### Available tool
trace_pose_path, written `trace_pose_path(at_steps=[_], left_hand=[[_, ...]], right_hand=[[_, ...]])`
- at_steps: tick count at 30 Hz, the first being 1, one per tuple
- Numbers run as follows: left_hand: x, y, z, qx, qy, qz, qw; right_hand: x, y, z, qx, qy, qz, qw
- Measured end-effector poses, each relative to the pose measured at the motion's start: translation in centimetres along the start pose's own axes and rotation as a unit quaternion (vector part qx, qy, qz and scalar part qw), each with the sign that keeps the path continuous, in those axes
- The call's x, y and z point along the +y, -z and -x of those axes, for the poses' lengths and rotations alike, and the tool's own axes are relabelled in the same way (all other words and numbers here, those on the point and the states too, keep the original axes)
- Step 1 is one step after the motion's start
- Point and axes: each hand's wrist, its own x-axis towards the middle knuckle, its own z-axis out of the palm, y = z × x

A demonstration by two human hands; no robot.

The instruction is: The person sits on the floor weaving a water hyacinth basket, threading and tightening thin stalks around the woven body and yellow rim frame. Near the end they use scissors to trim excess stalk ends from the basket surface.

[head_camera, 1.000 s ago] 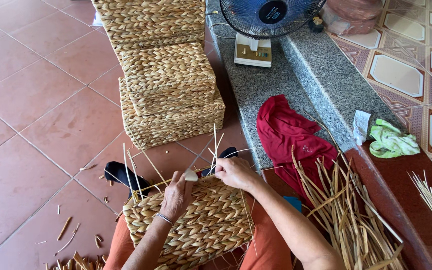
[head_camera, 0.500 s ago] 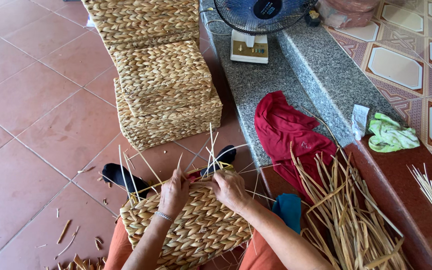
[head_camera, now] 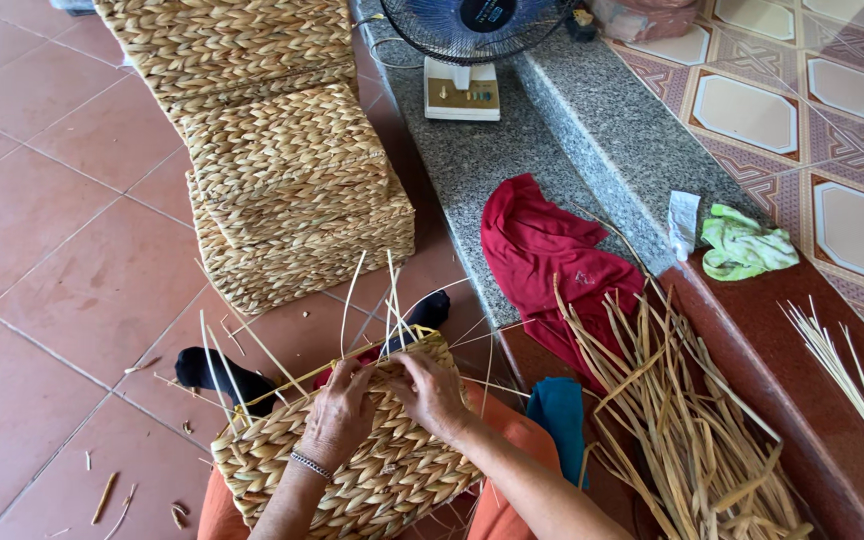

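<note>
Resting across the lap, a half-woven straw basket (head_camera: 352, 470) is steadied there so its open top edge faces away from the body, where loose pale stakes (head_camera: 372, 290) stand up and fan outward, left unwoven. Its wall is made of thick, golden-tan braided strands in a herringbone pattern, tight and even, with a thin yellow rim strip along the top. The left hand (head_camera: 337, 415) is curled over that rim, fingers closed down on the weave, a thin bracelet seen at the wrist. The right hand (head_camera: 432, 395) is pressed beside it, touching it, fingers bent and pinched at the rim; whether a single strand is caught between them cannot be told. Both are kept close together, probably so the edge is held firm at one spot. Just to the right, a heap of dried straw (head_camera: 692, 440) is laid within reach on the dark red step, by a red cloth (head_camera: 552, 260). Ahead, finished woven baskets (head_camera: 282, 150) are stacked on the tile floor (head_camera: 42, 240), and a fan (head_camera: 467, 40) is set on the granite ledge (head_camera: 592, 130).
</note>
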Motion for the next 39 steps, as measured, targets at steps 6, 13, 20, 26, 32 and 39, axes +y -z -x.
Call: trace_pose_path(at_steps=[6, 13, 20, 26, 32, 39], left_hand=[[-0.8, -0.3, -0.8, 0.057, 0.082, 0.072, 0.992], [-2.9, -1.4, -1.0, 0.07, 0.185, 0.164, 0.966], [-0.6, -1.4, -1.1, 0.078, 0.028, 0.04, 0.996], [0.8, 0.2, -1.1, 0.068, 0.069, 0.002, 0.995], [-0.1, 1.2, 1.0, 0.083, 0.044, -0.014, 0.995], [-6.3, 0.2, 0.8, 0.03, 0.088, 0.043, 0.995]], right_hand=[[0.0, -1.4, -0.6, 0.021, -0.082, -0.05, 0.995], [-0.6, -1.4, -2.3, 0.007, -0.077, -0.183, 0.98], [-3.3, 0.6, -2.4, 0.029, 0.099, -0.094, 0.99], [-3.0, 1.8, -3.1, 0.05, 0.079, 0.079, 0.992], [-1.6, -0.8, -3.0, -0.001, 0.031, 0.083, 0.996], [-1.6, -3.2, -2.0, -0.044, 0.044, 0.18, 0.982]])
